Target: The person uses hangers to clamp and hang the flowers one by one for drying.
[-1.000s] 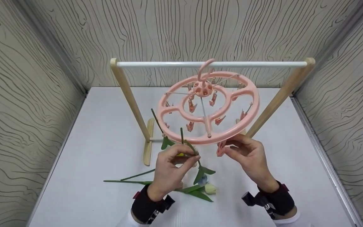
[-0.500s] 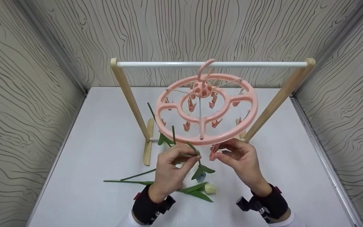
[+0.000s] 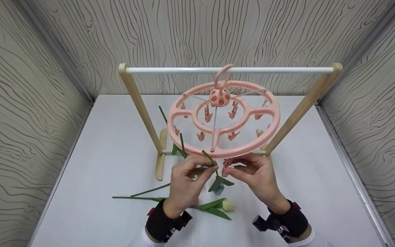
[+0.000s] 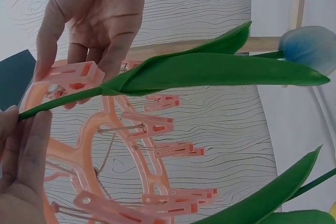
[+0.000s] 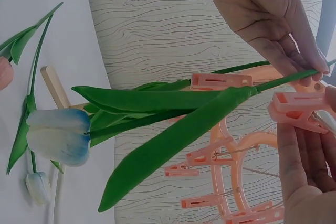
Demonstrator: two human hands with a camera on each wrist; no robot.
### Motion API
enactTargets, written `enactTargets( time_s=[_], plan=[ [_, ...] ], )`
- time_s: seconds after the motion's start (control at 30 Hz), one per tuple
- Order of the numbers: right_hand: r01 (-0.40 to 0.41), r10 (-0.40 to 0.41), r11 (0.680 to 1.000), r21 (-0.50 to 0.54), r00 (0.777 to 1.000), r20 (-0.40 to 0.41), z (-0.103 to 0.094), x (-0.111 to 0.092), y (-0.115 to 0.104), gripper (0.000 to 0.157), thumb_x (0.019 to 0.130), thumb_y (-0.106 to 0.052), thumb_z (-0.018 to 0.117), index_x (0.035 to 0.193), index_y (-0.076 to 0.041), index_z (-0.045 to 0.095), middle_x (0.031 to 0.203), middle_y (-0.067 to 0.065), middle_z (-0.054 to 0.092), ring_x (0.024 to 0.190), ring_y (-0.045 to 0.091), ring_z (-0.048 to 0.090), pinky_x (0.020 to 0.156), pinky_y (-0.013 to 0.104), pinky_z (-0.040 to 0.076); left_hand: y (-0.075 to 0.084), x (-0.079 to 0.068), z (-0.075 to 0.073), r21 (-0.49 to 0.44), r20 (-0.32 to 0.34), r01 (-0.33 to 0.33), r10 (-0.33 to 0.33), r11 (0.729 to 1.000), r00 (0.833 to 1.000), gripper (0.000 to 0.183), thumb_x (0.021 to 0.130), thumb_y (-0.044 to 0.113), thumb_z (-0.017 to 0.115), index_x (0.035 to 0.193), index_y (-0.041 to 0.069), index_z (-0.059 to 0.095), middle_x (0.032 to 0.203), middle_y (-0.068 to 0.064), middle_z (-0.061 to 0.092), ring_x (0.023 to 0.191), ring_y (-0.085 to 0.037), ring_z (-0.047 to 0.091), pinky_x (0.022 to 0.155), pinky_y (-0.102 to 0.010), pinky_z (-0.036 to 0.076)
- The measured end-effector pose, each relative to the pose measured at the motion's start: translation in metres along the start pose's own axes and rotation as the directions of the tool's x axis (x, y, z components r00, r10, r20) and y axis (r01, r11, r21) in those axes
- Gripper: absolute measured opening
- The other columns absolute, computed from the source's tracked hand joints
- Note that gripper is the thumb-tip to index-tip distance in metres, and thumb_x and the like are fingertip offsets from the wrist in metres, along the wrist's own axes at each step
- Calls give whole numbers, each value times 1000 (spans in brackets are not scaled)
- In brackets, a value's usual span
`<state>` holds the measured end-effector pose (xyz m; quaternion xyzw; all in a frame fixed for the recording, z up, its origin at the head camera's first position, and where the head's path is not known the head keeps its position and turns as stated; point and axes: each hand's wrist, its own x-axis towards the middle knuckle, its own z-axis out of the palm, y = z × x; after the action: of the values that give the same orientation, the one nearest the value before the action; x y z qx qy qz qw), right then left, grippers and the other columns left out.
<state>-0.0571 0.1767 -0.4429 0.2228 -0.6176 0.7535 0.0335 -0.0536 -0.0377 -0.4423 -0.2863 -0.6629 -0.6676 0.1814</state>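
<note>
My left hand (image 3: pixel 185 185) pinches the green stem of a blue-and-white artificial tulip (image 5: pixel 58 137), its bloom hanging downward below two long leaves (image 4: pixel 184 72). Just right of it, my right hand (image 3: pixel 261 176) holds a pink clothespin (image 5: pixel 299 108) between thumb and fingers. That clothespin hangs from the near rim of a round pink clip hanger (image 3: pixel 275 120). In the right wrist view the clothespin lies close beside the stem; whether its jaws are parted I cannot tell. Another clothespin (image 5: pixel 223 81) has a stem running by it, and whether it grips that stem is unclear.
The hanger hooks over a white bar (image 3: pixel 170 70) between two wooden posts (image 3: pixel 139 109). Several clothespins (image 3: pixel 232 135) dangle from it. More green stems (image 3: pixel 182 144) rise at its left side. A cream tulip (image 3: pixel 228 206) lies on the white table (image 3: pixel 115 164) below my hands.
My right hand has moved left with the clothespin, closer to the stem in my left hand. The hanger has turned a little with it. My left hand has stayed nearly still.
</note>
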Motion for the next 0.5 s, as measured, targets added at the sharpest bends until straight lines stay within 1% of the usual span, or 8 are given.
enactTargets(
  time_s=[0.17, 0.33, 0.5],
  plan=[
    [23, -23, 1000, 20, 999, -23, 4, 1, 3, 43, 91, 23, 70, 130, 6, 71, 115, 4, 82, 104, 16, 79, 87, 30, 70, -1, 1, 1, 12, -15, -27, 27, 1000, 1000, 15, 92, -12, 78, 103, -3, 74, 99, -20, 76, 100, -11, 78, 80, -31, 70],
    [42, -41, 999, 7, 998, -39, 7, 2, 5, 45, 90, 23, 70, 130, 4, 73, 118, 4, 82, 106, 16, 80, 90, 27, 69, 1, 2, 3, 19, -27, -31, 32, 999, 999, 16, 91, -13, 79, 103, -4, 75, 99, -20, 76, 100, -10, 78, 81, -32, 70],
    [57, -57, 998, 3, 998, -36, 10, 5, 6, 44, 89, 24, 70, 129, 4, 74, 115, 4, 82, 104, 15, 80, 90, 27, 69, 1, 4, 4, 9, -35, -36, 36, 999, 999, 18, 90, -13, 79, 105, -4, 76, 100, -21, 76, 99, -9, 77, 81, -32, 70]
  ],
)
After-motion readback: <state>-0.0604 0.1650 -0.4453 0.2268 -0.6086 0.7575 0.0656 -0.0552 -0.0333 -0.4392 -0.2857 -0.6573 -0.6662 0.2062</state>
